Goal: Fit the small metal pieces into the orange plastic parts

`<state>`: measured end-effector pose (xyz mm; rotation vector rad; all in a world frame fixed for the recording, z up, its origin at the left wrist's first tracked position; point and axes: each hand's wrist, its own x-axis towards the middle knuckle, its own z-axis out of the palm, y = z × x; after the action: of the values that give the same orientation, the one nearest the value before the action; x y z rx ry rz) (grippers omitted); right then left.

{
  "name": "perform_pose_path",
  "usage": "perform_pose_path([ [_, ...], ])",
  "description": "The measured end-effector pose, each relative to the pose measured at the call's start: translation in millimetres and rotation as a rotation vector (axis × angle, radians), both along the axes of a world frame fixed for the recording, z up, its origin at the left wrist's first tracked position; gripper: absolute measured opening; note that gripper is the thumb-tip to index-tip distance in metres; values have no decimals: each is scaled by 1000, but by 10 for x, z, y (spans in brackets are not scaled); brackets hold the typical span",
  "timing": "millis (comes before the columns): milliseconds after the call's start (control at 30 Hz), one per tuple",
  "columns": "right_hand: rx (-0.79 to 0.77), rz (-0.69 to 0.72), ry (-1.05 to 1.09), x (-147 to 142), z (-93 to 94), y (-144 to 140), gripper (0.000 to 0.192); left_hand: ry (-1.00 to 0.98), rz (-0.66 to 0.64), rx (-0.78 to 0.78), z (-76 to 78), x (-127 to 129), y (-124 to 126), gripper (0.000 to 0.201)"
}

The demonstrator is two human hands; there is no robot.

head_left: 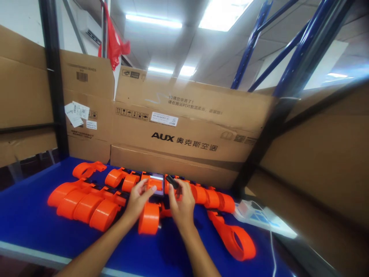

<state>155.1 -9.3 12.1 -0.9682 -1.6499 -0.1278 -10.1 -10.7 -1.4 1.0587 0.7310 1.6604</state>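
My left hand (138, 198) pinches a flat orange piece (155, 184), likely part of an orange strap, in front of a dark-framed rectangular thing with a pale face (157, 192). Close by on the right, my right hand (183, 202) is closed on a small black oblong piece (172, 181), held tilted; its kind I cannot make out. An orange strap roll (149, 219) rests on the blue table just below and between my hands. Several more orange strap rolls (83, 206) lie overlapping to my left, some with dark fittings at their ends.
Orange rolls (211, 198) line the back right, and a looser orange strap (242, 242) lies at the right front. A white power strip (265, 219) with a cable sits beyond it. Cardboard (184, 127) walls the back of the blue table (31, 219); a dark post (256, 154) stands right.
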Motion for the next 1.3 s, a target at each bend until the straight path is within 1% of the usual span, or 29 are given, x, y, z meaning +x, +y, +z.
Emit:
perform_pose_path([
  [100, -42, 143, -54, -6, 10, -31, 28, 16, -41, 0, 2, 45, -7, 40],
  [133, -58, 171, -82, -12, 8, -38, 28, 22, -55, 4, 0, 54, -11, 40],
  [300, -85, 144, -156, -9, -34, -37, 30, 35, -79, 34, -10, 65, -37, 39],
  [400, -91, 153, -174, -1, -66, -24, 32, 43, -119, 38, -19, 72, -48, 38],
  [533, -84, 156, -186, 2, -76, -24, 34, 46, -166, 23, -45, 95, -47, 46],
  [600, -95, 181, -212, 12, -57, -43, 36, 65, -166, 33, -59, 103, -38, 44],
  [733, -137, 296, -278, 42, 4, -111, 43, 139, -135, 45, -84, 93, 1, 38],
  [833, -125, 311, -225, 68, 41, -142, 41, 172, -138, -5, -107, 76, 35, 39],
  [900, -83, 244, -120, 114, 70, -143, 35, 191, -141, -40, -119, 71, 48, 40],
  [967, -56, 105, 25, 218, 115, -133, 27, 198, -133, -63, -124, 72, 50, 39],
  [1033, -108, -61, 130, 394, 172, -126, 25, 197, -132, -82, -123, 76, 43, 38],
  [1067, -179, -129, 123, 506, 198, -127, 25, 196, -137, -90, -123, 77, 38, 37],
  [1100, -265, -205, 62, 628, 218, -132, 24, 194, -146, -97, -123, 78, 33, 36],
  [1167, -451, -356, -135, 871, 227, -155, 18, 189, -165, -104, -127, 76, 25, 36],
  [1200, -549, -398, -242, 979, 211, -173, 16, 186, -174, -105, -131, 74, 23, 36],
  [1267, -734, -419, -441, 1139, 146, -214, 13, 186, -182, -111, -140, 67, 23, 36],
  [1300, -799, -430, -515, 1186, 103, -235, 11, 192, -183, -117, -144, 64, 25, 36],
])
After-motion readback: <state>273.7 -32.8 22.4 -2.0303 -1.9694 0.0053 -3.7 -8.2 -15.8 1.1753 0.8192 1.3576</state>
